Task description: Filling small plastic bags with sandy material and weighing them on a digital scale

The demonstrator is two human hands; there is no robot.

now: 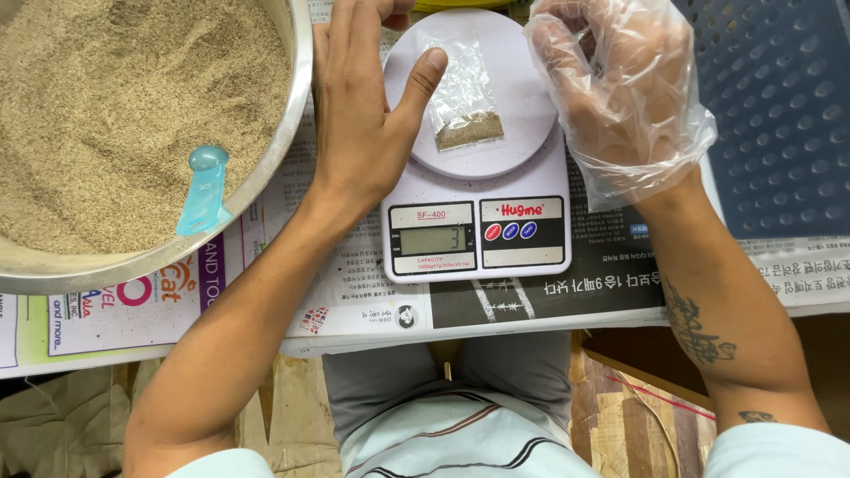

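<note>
A small clear plastic bag [460, 102] with brown grain at its bottom lies on the round platform of a white kitchen scale [478, 190]. My left hand [359, 106] is bare, lies flat beside the scale, and its thumb tip touches the bag's upper left corner. My right hand [620, 97] wears a loose clear plastic glove and hovers at the scale's right side, fingers curled, holding nothing that I can see.
A large steel bowl [297, 115] of tan grain [115, 115] sits at the left with a blue plastic scoop [204, 190] resting on its rim. Newspaper [354, 301] covers the table. A dark blue perforated crate [779, 106] stands at the right.
</note>
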